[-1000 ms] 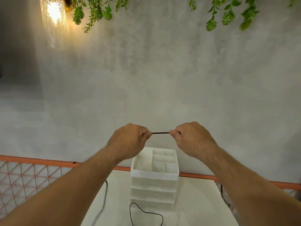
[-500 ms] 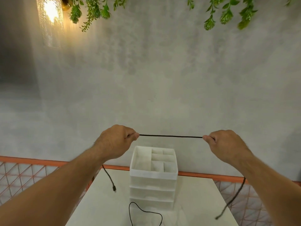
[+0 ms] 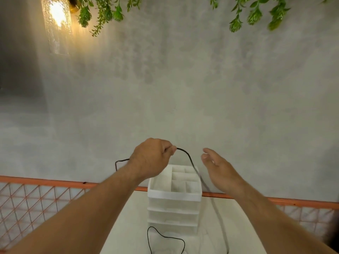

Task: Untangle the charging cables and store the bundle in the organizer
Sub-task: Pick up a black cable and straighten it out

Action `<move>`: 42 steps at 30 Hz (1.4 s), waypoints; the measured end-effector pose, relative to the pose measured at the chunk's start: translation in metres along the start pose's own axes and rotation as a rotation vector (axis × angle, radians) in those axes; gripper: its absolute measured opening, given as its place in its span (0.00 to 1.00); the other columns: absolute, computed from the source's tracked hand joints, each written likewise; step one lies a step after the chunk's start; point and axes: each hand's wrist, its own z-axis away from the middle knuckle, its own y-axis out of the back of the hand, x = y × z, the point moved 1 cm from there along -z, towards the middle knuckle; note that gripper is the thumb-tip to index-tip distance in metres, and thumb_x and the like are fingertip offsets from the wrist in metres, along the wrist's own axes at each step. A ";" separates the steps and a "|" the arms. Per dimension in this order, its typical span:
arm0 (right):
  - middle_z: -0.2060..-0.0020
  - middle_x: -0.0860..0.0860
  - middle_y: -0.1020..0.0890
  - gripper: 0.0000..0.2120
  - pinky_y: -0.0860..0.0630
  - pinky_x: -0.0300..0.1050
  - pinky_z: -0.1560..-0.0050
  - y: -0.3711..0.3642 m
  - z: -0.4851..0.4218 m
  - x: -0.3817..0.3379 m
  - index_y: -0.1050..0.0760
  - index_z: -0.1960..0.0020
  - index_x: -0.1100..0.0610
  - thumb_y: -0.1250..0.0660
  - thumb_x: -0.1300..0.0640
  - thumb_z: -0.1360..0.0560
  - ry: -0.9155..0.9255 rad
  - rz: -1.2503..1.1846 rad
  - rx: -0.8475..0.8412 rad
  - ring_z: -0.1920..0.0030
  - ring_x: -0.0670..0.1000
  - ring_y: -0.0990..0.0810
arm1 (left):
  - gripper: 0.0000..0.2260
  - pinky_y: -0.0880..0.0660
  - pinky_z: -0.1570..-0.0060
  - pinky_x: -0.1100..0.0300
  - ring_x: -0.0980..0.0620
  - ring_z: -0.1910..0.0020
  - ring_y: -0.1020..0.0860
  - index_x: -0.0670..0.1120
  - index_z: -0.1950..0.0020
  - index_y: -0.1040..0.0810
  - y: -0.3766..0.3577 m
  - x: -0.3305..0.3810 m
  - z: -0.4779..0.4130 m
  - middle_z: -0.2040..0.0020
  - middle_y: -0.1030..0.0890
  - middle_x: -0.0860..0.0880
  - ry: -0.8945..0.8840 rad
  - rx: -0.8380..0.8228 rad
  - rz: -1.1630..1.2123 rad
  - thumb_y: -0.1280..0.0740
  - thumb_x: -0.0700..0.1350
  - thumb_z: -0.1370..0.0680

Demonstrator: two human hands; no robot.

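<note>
My left hand (image 3: 151,156) is raised above the organizer and pinches a black charging cable (image 3: 189,158). From the pinch the cable arcs right and falls, blurred, past the organizer's right side toward the table. A short end sticks out behind my left wrist. My right hand (image 3: 218,167) hovers to the right of the cable with its fingers apart and nothing in it. The white organizer (image 3: 174,196) stands on the table, with open top compartments and drawers below. A second thin black cable (image 3: 165,237) lies looped on the table in front of it.
The white table (image 3: 128,220) ends at an orange rail (image 3: 45,182) with orange wire mesh on both sides. A grey wall rises behind. A lit glass lamp (image 3: 56,24) and hanging green plants (image 3: 256,13) are high overhead.
My right hand let go of the cable, which was stretched taut between both hands; it now sags and drops from my left hand. Both hands moved closer together.
</note>
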 end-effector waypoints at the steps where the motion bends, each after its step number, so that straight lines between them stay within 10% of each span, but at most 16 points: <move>1: 0.32 0.46 0.27 0.21 0.38 0.36 0.37 -0.007 0.000 -0.008 0.34 0.27 0.48 0.48 0.45 0.17 0.040 -0.030 -0.014 0.31 0.47 0.30 | 0.16 0.22 0.58 0.55 0.53 0.65 0.22 0.50 0.51 0.18 -0.002 0.003 -0.001 0.66 0.21 0.53 -0.008 -0.008 -0.002 0.43 0.55 0.18; 6: 0.62 0.46 0.18 0.18 0.27 0.37 0.53 -0.020 0.001 -0.035 0.21 0.52 0.53 0.46 0.46 0.18 0.068 -0.155 -0.089 0.54 0.47 0.18 | 0.15 0.26 0.64 0.59 0.54 0.69 0.24 0.50 0.51 0.18 -0.003 0.007 -0.001 0.70 0.24 0.54 -0.034 -0.008 0.023 0.43 0.55 0.18; 11: 0.78 0.44 0.31 0.18 0.34 0.34 0.74 -0.012 -0.001 -0.044 0.21 0.61 0.57 0.40 0.48 0.19 0.176 0.033 0.004 0.77 0.43 0.34 | 0.15 0.22 0.60 0.55 0.54 0.67 0.22 0.53 0.54 0.18 -0.001 -0.002 0.000 0.67 0.20 0.53 -0.019 -0.032 0.078 0.42 0.56 0.19; 36: 0.77 0.49 0.32 0.24 0.34 0.42 0.71 0.068 -0.007 0.025 0.35 0.72 0.57 0.39 0.48 0.20 0.045 0.504 0.159 0.75 0.49 0.35 | 0.14 0.22 0.49 0.57 0.60 0.59 0.21 0.50 0.51 0.17 0.019 -0.058 0.020 0.57 0.18 0.58 0.118 -0.026 0.031 0.40 0.53 0.18; 42: 0.56 0.49 0.19 0.17 0.25 0.47 0.49 0.049 -0.003 0.013 0.22 0.50 0.55 0.44 0.45 0.18 -0.035 0.359 0.050 0.55 0.50 0.21 | 0.15 0.22 0.56 0.58 0.58 0.67 0.23 0.49 0.51 0.17 0.020 -0.049 0.016 0.67 0.22 0.58 0.119 0.023 0.027 0.41 0.53 0.18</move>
